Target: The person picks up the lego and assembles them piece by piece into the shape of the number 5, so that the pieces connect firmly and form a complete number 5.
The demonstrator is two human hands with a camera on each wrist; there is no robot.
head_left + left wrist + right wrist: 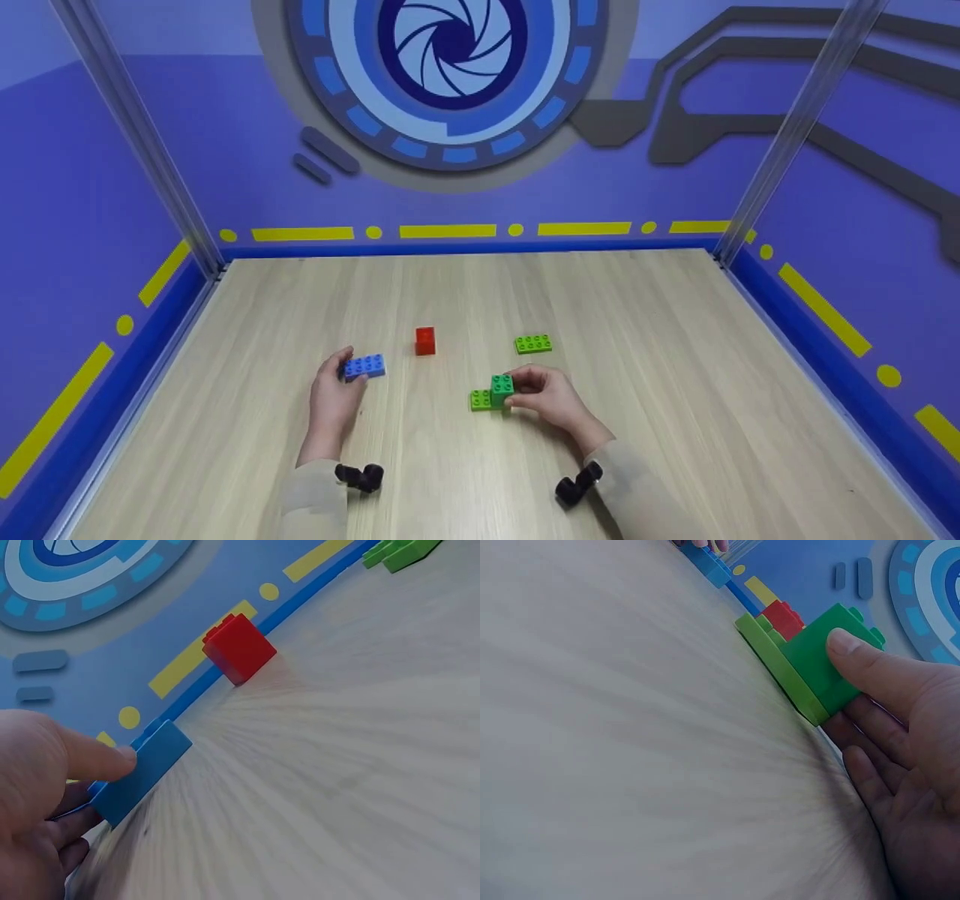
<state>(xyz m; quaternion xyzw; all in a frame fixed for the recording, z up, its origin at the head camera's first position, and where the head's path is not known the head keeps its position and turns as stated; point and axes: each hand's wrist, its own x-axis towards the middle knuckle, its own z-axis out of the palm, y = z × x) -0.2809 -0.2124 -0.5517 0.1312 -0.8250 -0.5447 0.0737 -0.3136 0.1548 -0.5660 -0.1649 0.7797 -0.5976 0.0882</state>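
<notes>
My left hand (333, 403) holds a blue eight-stud toy brick (365, 367) at its left end, thumb on the near side and fingers behind. In the left wrist view the thumb presses the side of that blue brick (144, 774), close over the table. My right hand (553, 397) pinches a dark green brick (502, 388) between thumb and fingers. This green brick (826, 660) sits on the right part of a thin lime green brick (480, 400), whose left studs show bare.
A red brick (425, 341) stands on the wooden table (420, 465) between the hands, farther back. Another thin lime brick (533, 344) lies beyond my right hand. Blue-purple panels (195, 150) with yellow marks wall the table at the back and sides.
</notes>
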